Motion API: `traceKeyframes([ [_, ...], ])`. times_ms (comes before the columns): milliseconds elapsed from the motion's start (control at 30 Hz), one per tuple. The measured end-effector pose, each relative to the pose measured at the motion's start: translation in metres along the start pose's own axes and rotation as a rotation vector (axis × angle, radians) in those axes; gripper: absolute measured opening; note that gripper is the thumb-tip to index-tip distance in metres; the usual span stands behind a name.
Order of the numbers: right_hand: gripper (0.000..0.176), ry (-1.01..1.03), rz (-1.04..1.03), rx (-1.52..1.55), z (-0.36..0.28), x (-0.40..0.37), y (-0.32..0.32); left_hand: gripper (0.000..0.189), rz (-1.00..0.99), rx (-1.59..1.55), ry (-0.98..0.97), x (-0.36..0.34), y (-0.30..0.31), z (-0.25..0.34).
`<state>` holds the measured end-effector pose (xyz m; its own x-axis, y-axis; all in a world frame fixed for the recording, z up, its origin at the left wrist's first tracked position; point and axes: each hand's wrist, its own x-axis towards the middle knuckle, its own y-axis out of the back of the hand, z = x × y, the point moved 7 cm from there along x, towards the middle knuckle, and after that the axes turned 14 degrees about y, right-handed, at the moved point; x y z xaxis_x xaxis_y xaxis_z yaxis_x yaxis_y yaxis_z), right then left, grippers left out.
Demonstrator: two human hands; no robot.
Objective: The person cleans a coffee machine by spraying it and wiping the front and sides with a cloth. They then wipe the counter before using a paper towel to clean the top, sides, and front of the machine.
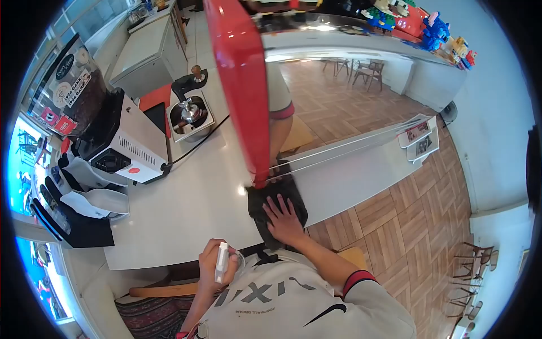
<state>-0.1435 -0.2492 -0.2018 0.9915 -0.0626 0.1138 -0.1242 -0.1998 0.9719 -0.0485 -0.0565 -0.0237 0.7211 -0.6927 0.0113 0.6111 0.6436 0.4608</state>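
My right hand lies flat with fingers spread on a dark cloth, which is bunched on the white counter at the foot of a glossy red panel. The fabric reaches the panel's lower end. Close to my chest, my left hand is closed around a small white rectangular device. A pale cable seems to loop beside it; where the cable leads is hidden.
A coffee grinder with a bean hopper stands at left, beside a steel container and a tamper. White scoops sit at the left edge. Toy figures line the top. A clear panel edges the counter.
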Motion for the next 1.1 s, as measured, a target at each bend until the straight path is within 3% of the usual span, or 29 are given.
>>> traceKeyframes([
  [33, 0.063, 0.083, -0.02, 0.036, 0.002, -0.01, 0.004, 0.008, -0.007, -0.006, -0.008, 0.002, 0.006, -0.005],
  [100, 0.06, -0.19, -0.136, 0.143, 0.057, -0.04, 0.001, 0.008, 0.098, 0.018, -0.009, 0.006, 0.025, -0.014],
  [200, 0.06, -0.657, 0.193, -0.15, 0.141, -0.09, 0.022, 0.009, 0.188, 0.0, -0.052, 0.018, 0.042, -0.032],
  [233, 0.06, -0.809, 0.276, -0.266, 0.152, -0.101, 0.033, 0.01, 0.239, 0.011, -0.063, 0.023, 0.048, -0.036],
  [267, 0.06, -0.819, 0.279, -0.272, 0.147, -0.1, 0.026, 0.009, 0.272, 0.018, -0.101, 0.029, 0.051, -0.038],
  [333, 0.061, -0.964, 0.158, -0.407, 0.122, -0.078, 0.009, 0.008, 0.291, 0.012, -0.11, 0.041, 0.052, -0.044],
  [400, 0.065, -0.715, 0.037, -0.258, 0.058, -0.039, 0.006, 0.006, 0.317, 0.019, -0.102, 0.053, 0.053, -0.052],
  [467, 0.067, -0.408, 0.061, -0.183, 0.009, -0.024, -0.003, 0.006, 0.321, -0.004, -0.077, 0.062, 0.048, -0.059],
  [567, 0.066, -0.351, 0.057, -0.095, 0.018, -0.043, 0.003, 0.006, 0.344, -0.014, -0.066, 0.072, 0.042, -0.063],
  [733, 0.06, -0.877, 0.133, -0.232, 0.131, -0.096, 0.027, 0.006, 0.369, 0.013, -0.13, 0.077, 0.035, -0.062],
  [833, 0.063, -1.055, 0.196, -0.398, 0.136, -0.078, 0.011, 0.008, 0.383, 0.02, -0.125, 0.08, 0.034, -0.061],
  [900, 0.063, -0.783, 0.117, -0.367, 0.077, -0.031, 0.002, 0.011, 0.369, -0.032, -0.102, 0.083, 0.032, -0.066],
  [967, 0.062, -0.371, 0.024, -0.122, 0.007, 0.006, -0.002, 0.013, 0.379, -0.044, -0.096, 0.084, 0.029, -0.07],
  [1000, 0.062, -0.37, 0.023, -0.116, 0.004, 0.004, -0.002, 0.015, 0.381, -0.05, -0.089, 0.084, 0.029, -0.074],
  [1067, 0.061, -0.108, 0.028, -0.004, -0.009, -0.001, -0.003, 0.017, 0.396, -0.059, -0.093, 0.083, 0.028, -0.079],
  [1100, 0.061, -0.213, 0.057, -0.046, 0.013, -0.008, 0.001, 0.02, 0.416, -0.077, -0.1, 0.081, 0.028, -0.08],
])
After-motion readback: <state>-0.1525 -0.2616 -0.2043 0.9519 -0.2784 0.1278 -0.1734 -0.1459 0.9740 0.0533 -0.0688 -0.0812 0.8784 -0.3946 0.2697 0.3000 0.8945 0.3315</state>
